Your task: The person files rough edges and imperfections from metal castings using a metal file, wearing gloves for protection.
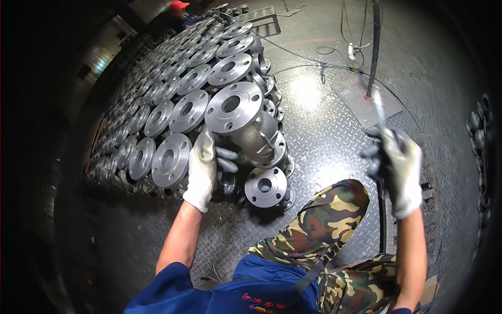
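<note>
A grey metal flanged valve body [253,137] stands at the near right corner of a large stack, its round flange [246,104] facing up. My left hand [205,165], in a white glove with grey coating, is at the flange's lower left edge. Its thumb points up by the rim and its fingers stretch apart beside the casting; whether they touch it I cannot tell. My right hand [400,165], gloved alike and blurred, is raised at the right with curled fingers. A slim pale tool [380,109], smeared by motion, sticks up from it. Its kind is unclear.
Rows of similar flanged castings [188,110] fill the left. A smaller flange [265,187] faces me low down. A dark hose [374,47] hangs over a flat plate [361,102] on the chequered metal floor [308,125]. A person in a red cap [179,4] is far back.
</note>
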The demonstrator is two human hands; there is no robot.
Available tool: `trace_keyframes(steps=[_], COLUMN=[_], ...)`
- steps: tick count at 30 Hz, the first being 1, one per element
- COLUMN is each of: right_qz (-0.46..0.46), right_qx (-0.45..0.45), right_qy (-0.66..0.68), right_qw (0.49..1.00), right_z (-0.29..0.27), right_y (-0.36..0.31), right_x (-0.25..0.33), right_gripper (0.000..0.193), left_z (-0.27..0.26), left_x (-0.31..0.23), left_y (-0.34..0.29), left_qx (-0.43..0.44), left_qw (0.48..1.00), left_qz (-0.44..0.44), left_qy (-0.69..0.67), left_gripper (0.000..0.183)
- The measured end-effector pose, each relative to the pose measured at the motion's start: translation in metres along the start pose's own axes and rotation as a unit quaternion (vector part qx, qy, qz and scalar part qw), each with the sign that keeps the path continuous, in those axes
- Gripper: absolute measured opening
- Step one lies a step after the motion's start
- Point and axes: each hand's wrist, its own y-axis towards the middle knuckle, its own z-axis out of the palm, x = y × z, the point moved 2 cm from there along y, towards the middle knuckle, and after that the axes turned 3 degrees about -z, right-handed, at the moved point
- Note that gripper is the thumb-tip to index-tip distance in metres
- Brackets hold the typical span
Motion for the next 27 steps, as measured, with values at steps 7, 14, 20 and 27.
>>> trace_keyframes(steps=[7, 14, 20, 27], right_qz=[-0.241, -0.183, -0.187, -0.165], right_qx=[0.032, 0.179, 0.138, 0.01], right_qy=[-0.312, -0.321, -0.211, -0.28], right_qw=[0.919, 0.912, 0.949, 0.946], right_z=[0.148, 0.237, 0.225, 0.174], right_y=[0.135, 0.177, 0.156, 0.111], right_x=[-0.007, -0.011, -0.029, -0.028], right_gripper=[0.025, 0.037, 0.026, 0.025], left_z=[0.036, 0.035, 0.032, 0.039], left_x=[0.008, 0.007, 0.021, 0.01], left_y=[0.03, 0.044, 0.061, 0.079], left_qx=[-0.031, -0.082, -0.068, -0.03], left_qw=[0.995, 0.979, 0.979, 0.96], left_qz=[0.025, 0.03, 0.057, 0.033], left_qy=[-0.094, -0.183, -0.185, -0.277], left_gripper=[0.066, 0.048, 0.046, 0.044])
